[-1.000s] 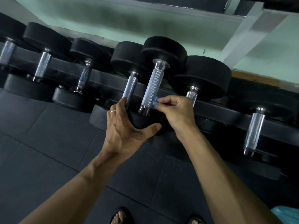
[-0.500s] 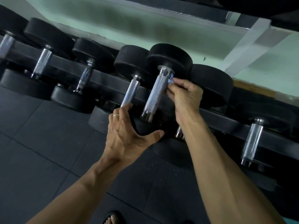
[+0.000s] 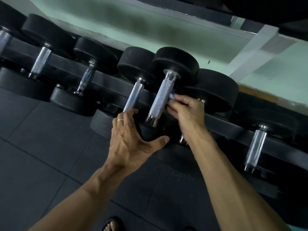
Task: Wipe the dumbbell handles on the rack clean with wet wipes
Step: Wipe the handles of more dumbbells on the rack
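Note:
A row of black dumbbells lies on a low black rack (image 3: 221, 125). The middle dumbbell's knurled chrome handle (image 3: 160, 97) is tilted up out of the row. My right hand (image 3: 186, 110) pinches a small bluish wet wipe (image 3: 171, 96) and presses it against the right side of that handle, about halfway along. My left hand (image 3: 131, 135), with a ring on one finger, grips the near black head (image 3: 150, 130) of the same dumbbell, thumb spread under it. Most of the wipe is hidden by my fingers.
Other chrome handles stand to the left (image 3: 133, 99), far left (image 3: 40, 61) and right (image 3: 254, 147). A pale green wall (image 3: 133, 27) runs behind the rack. Dark rubber floor tiles (image 3: 41, 147) lie in front, and a sandalled foot (image 3: 111, 225) shows at the bottom edge.
My right hand slid the wipe up to the handle's top end, then back down to its middle. My left hand has kept its hold on the near dumbbell head.

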Tool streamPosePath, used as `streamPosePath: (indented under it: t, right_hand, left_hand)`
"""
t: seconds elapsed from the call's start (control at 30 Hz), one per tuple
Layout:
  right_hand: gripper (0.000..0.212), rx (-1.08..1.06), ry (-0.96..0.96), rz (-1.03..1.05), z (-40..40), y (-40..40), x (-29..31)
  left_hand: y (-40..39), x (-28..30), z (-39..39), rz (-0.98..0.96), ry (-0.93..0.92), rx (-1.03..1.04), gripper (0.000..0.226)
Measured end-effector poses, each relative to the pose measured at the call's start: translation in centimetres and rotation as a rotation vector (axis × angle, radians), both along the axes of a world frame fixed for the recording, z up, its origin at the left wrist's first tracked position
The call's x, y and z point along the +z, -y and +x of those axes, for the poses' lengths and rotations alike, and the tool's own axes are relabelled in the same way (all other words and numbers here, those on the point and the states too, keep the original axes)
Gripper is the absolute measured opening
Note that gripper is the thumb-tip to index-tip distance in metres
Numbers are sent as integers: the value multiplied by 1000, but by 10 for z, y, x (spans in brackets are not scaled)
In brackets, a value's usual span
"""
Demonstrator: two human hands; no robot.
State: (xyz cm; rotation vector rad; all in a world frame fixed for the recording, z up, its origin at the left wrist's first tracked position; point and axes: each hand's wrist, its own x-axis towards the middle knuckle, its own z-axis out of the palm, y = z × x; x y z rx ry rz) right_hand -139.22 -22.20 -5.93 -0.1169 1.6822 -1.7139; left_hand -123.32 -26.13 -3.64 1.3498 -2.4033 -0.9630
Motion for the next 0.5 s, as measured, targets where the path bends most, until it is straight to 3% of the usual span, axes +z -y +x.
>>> streamPosePath:
  t: [0.2, 0.4, 0.5]
  right_hand:
    - [27, -146, 36, -124, -22, 26, 2]
    - [25, 332, 95, 65, 3, -25, 2]
    - [25, 231, 146, 39, -12, -9, 5]
  left_hand:
    - [0, -3, 0, 4, -16, 9, 116]
    - [0, -2, 1, 10, -15, 10, 114]
    - [0, -3, 0, 6, -17, 14, 109]
